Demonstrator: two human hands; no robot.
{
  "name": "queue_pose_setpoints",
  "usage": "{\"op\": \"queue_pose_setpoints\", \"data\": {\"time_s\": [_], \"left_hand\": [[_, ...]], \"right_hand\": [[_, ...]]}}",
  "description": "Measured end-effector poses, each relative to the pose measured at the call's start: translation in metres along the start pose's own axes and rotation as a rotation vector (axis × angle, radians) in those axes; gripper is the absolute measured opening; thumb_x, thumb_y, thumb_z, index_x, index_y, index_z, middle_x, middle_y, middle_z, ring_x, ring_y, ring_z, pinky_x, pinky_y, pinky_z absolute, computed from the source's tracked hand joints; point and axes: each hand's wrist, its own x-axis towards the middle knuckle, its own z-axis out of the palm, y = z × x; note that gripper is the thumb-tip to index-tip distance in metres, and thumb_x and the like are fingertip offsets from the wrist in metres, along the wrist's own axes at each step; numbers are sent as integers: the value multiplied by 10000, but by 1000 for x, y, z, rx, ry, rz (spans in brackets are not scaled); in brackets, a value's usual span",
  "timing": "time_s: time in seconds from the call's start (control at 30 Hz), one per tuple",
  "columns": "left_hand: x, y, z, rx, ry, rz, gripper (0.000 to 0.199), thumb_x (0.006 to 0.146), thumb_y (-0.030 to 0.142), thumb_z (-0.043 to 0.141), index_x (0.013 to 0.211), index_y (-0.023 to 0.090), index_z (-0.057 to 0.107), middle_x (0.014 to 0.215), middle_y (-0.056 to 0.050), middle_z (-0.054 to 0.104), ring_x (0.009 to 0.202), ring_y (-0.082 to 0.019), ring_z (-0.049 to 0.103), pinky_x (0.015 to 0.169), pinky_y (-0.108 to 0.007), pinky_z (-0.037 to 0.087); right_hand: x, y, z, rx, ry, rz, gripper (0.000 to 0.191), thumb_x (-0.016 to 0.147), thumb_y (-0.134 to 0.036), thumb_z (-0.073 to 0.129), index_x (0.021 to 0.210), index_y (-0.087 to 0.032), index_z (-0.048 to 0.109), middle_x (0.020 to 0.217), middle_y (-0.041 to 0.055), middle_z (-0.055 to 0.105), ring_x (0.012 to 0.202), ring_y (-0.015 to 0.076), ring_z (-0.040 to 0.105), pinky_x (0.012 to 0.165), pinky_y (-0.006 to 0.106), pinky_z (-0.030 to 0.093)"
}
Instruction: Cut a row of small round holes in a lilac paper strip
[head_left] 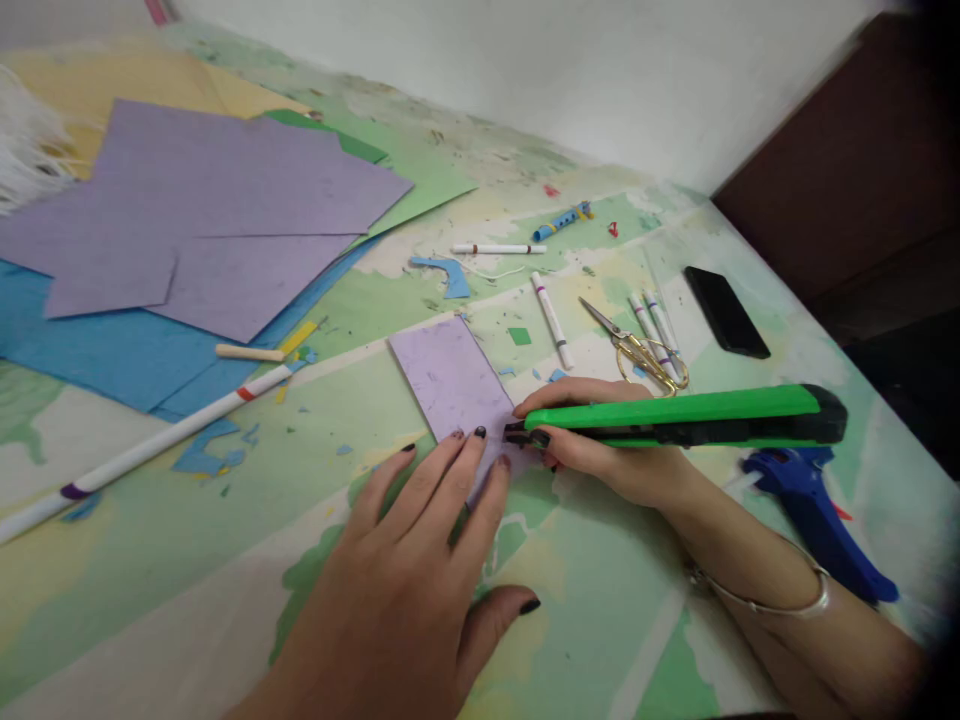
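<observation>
A small purple rectangle of paper or foam sheet (450, 370) lies on the patterned tablecloth in front of me. My left hand (420, 560) rests on its near end, fingers spread and fingertips pressing it down, thumb out to the side. My right hand (600, 450) grips a green and black box cutter (682, 415) close to its front end. The cutter's tip is at the right edge of the purple piece, by my left fingertips. Whether the blade touches the sheet is hidden by my fingers.
Large purple sheets (247, 180) lie over blue sheets (45, 320) at left, near a long white stick (165, 450). Gold-handled scissors (637, 350), markers (551, 320), a black phone (726, 312) and a blue glue gun (817, 520) lie right. Blue scraps (206, 450) are scattered about.
</observation>
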Motion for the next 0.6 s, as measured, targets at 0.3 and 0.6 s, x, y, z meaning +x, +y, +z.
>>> {"op": "queue_pose_setpoints", "data": {"time_s": [0.3,0.6], "left_hand": [[1,0,-1,-7,-8,0,544,889,511,494,1277,141,588,1328,-122,592,1202,-320,553,957,-504,423],[0,1,-2,16,-21,-4,545,892,516,479,1284,152,582,1345,-114,577,1210,-314,550,955,-501,422]], "right_hand": [[-1,0,-1,-73,-35,-7,146,805,-156,641,937,-186,694,824,-10,719,745,92,664,644,145,507],[-1,-4,3,-254,28,32,156,747,-162,622,867,-222,702,735,-38,704,615,78,619,579,154,469]]}}
